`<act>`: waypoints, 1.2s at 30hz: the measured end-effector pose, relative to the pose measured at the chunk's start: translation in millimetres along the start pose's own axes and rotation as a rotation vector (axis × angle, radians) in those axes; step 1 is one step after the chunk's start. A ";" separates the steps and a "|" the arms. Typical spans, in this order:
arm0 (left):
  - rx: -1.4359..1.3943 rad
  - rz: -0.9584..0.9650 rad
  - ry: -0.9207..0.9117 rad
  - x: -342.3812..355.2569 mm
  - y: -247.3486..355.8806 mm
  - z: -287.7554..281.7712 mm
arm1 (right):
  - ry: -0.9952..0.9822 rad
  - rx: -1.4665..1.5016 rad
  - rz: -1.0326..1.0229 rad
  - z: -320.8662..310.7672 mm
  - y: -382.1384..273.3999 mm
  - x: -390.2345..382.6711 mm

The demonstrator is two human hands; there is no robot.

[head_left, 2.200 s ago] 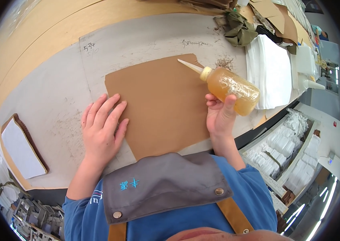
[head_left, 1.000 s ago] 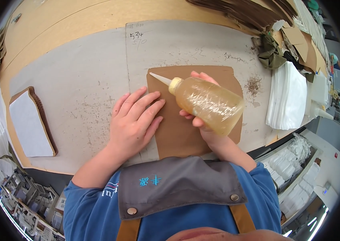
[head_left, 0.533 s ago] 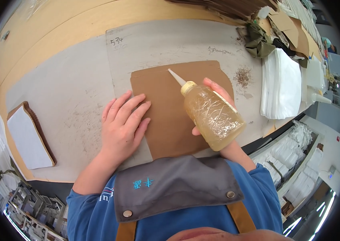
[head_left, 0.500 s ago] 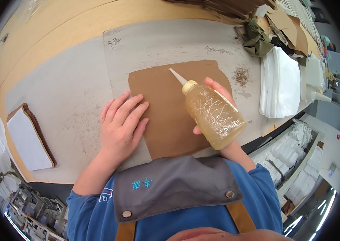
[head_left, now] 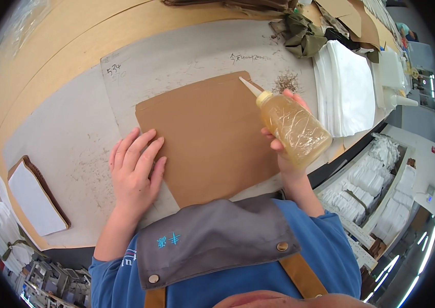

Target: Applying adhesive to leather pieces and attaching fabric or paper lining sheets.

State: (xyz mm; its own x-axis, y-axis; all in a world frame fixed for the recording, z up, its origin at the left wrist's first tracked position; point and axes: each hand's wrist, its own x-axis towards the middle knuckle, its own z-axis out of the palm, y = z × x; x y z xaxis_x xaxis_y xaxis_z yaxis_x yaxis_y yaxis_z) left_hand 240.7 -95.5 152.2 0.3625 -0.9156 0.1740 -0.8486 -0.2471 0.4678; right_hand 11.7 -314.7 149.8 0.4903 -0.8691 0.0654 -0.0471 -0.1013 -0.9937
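Observation:
A flat brown fabric panel (head_left: 207, 138) lies in front of me on the grey work sheet (head_left: 63, 133). My right hand (head_left: 285, 146) is wrapped round a clear squeeze bottle (head_left: 299, 128) of yellowish liquid, holding it tilted. The bottle's pale pointed nozzle (head_left: 249, 86) is at the panel's far right corner; whether its tip touches the fabric I cannot tell. At the panel's left edge my left hand (head_left: 136, 169) rests flat with fingers spread, the fingertips by the fabric and nothing held.
A tall white stack of cloth (head_left: 343, 90) stands at the right, with crumpled olive fabric (head_left: 303, 35) behind it. Brown thread scraps (head_left: 286, 82) lie near the nozzle. At the left edge sits a small brown stack topped with white (head_left: 37, 197). White bundles (head_left: 363, 185) fill a shelf at lower right.
The nozzle has travelled right along the panel's far edge, from near its middle to the right corner. My left hand stays at the left edge. The whole view has shifted somewhat.

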 end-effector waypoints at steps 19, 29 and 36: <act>0.093 -0.190 0.104 -132.7 48.8 5.7 | -0.484 0.408 0.231 74.0 -23.8 44.6; 0.268 -0.116 0.057 -129.6 55.9 4.8 | -0.525 0.343 0.189 99.4 -28.1 54.6; 0.259 -0.126 0.037 -126.4 55.0 4.5 | -0.558 0.307 0.195 101.7 -28.3 60.5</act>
State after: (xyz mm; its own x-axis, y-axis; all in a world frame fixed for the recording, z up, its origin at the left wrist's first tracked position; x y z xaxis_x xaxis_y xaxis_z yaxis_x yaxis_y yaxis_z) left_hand 146.5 5.2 152.0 0.4815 -0.8613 0.1625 -0.8641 -0.4355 0.2522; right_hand 131.2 -315.2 172.7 0.8785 -0.4686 -0.0928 0.0292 0.2466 -0.9687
